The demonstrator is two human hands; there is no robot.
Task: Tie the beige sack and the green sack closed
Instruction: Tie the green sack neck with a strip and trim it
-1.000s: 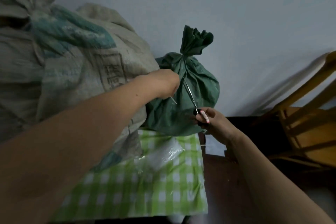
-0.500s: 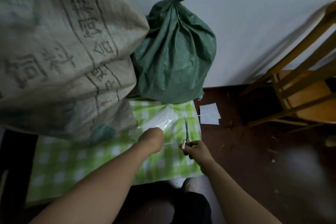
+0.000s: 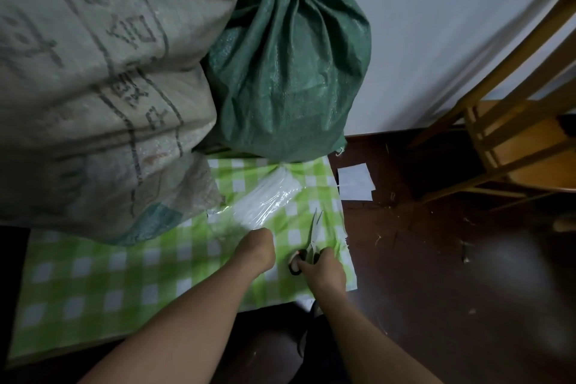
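Observation:
The big beige sack with dark printed characters fills the left side. Beside it, against the wall, stands the green sack, its neck gathered at the top edge of the view. Both stand on a green checked cloth. My left hand is at the near end of a clear packet of white ties, its fingers turned away and hidden. Just to the right, low over the cloth, my right hand grips the handles of scissors, blades pointing away from me.
White paper scraps lie on the dark brown floor by the cloth's right edge. A wooden chair stands at the right against the pale wall. Small bits of debris are scattered on the floor.
Both hands have come down from the green sack's neck to the cloth. The view has tilted down with them. The scissors stay in my right hand.

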